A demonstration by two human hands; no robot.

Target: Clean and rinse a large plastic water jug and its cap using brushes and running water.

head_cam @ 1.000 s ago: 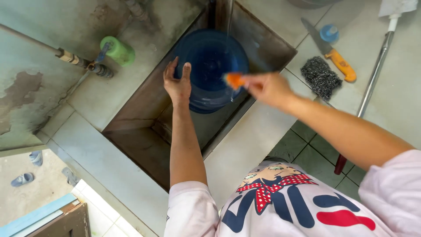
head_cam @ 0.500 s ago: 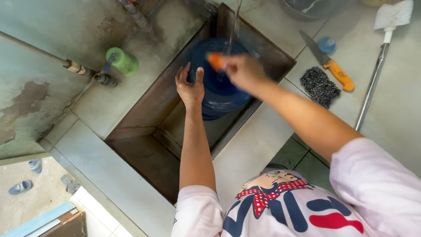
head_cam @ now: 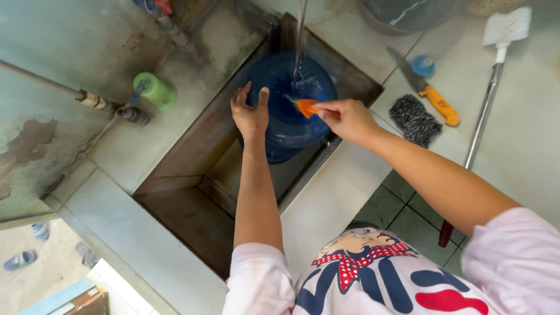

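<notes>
Left hand: the left hand [head_cam: 251,114] lies flat, fingers spread and not clenched, on the near-left shoulder of the blue water bottle [head_cam: 289,131], which stands in the far end of the sink [head_cam: 192,198].
Right hand: the right hand [head_cam: 347,119] pinches a small orange scrubber [head_cam: 305,107] between its fingertips and presses it against the top of the bottle, over the sink's far right part.
Bottle: large, round, dark blue and see-through, upright or nearly so inside the sink, against its right wall; its neck cannot be made out.
Water: a thin water stream [head_cam: 300,29] falls from above the sink's far edge onto the bottle's top, just beside the scrubber.
Step in hand: by the look of it, the outside of the bottle is being scrubbed under running water, the left hand steadying it.
Next move calls for: probably a firm left palm so the wet bottle can be turned in the sink and a fresh side brought under the scrubber; a slip is the risk.
Right of the sink: a dark scouring pad [head_cam: 414,119], a knife [head_cam: 429,90] with an orange handle, a small blue cap [head_cam: 422,65] and a long-handled brush [head_cam: 487,111] lie on the tiled counter.
Left of the sink: a green cup [head_cam: 156,90] stands near a wall pipe [head_cam: 105,105].
</notes>
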